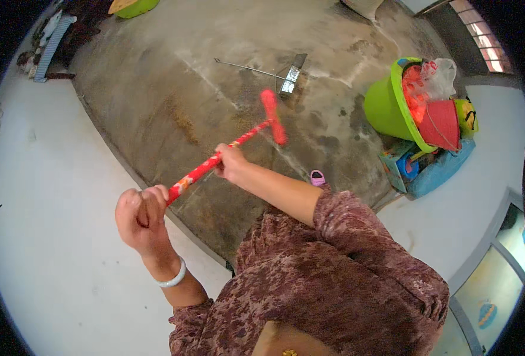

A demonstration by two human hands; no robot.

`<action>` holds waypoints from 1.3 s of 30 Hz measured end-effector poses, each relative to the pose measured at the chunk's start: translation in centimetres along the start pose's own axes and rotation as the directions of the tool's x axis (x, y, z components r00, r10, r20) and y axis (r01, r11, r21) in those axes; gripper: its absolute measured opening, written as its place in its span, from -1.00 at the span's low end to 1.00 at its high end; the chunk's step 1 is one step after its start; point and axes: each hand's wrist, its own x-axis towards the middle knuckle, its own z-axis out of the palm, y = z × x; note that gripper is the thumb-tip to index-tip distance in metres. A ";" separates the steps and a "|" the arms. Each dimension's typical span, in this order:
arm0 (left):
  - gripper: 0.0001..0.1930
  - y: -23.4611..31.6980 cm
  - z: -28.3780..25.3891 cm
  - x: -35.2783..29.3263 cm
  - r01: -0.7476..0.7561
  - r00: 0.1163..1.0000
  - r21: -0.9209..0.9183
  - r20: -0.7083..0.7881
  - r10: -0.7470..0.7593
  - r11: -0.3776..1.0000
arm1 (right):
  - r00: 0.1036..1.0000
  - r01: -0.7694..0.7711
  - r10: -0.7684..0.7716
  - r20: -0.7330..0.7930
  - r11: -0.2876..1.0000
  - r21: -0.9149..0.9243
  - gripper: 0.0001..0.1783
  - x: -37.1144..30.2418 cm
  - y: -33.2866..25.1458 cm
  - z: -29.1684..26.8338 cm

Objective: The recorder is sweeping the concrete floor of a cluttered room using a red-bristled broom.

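Observation:
Both hands grip a broom (200, 170) with a long, red patterned handle. Its red head (272, 117) points away from me over the concrete floor, slightly blurred; the bristles are hidden from above. My left hand (139, 216), with a pale bangle on the wrist, is closed round the top end of the handle. Farther down, near the middle, my right hand (231, 163) is wrapped round it. Beyond the broom head a long-handled dustpan (290, 82) with a shiny face lies on the floor.
At the right stands a green bucket (387, 107) with a red bucket (440, 124) and plastic bags. Below it sits a box (394, 168) beside a blue bundle (443, 172). White walls (43, 225) flank the stained floor (156, 77). A green basin (137, 7) is at the far left.

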 end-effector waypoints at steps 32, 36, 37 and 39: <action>-0.69 -6.2 -7.0 11.2 0.045 0.960 -0.076 -0.274 -0.064 0.996 | 0.994 -0.057 0.035 -0.104 0.974 -0.218 -0.92 16.5 -5.6 8.1; -0.66 -4.1 -7.4 12.0 -0.010 0.939 0.083 -0.342 0.038 0.996 | 0.998 -0.049 0.057 0.024 0.970 -0.236 -0.92 15.0 -5.1 12.5; -0.64 -3.3 -7.2 12.3 -0.043 0.934 0.080 -0.351 0.068 0.996 | 0.998 -0.047 0.055 0.025 0.968 -0.246 -0.92 14.1 -5.7 13.1; -0.64 -0.8 -6.3 12.7 -0.095 0.951 0.037 -0.293 0.101 0.995 | 0.984 -0.104 0.136 0.118 0.965 -0.242 -0.90 12.0 -5.8 14.1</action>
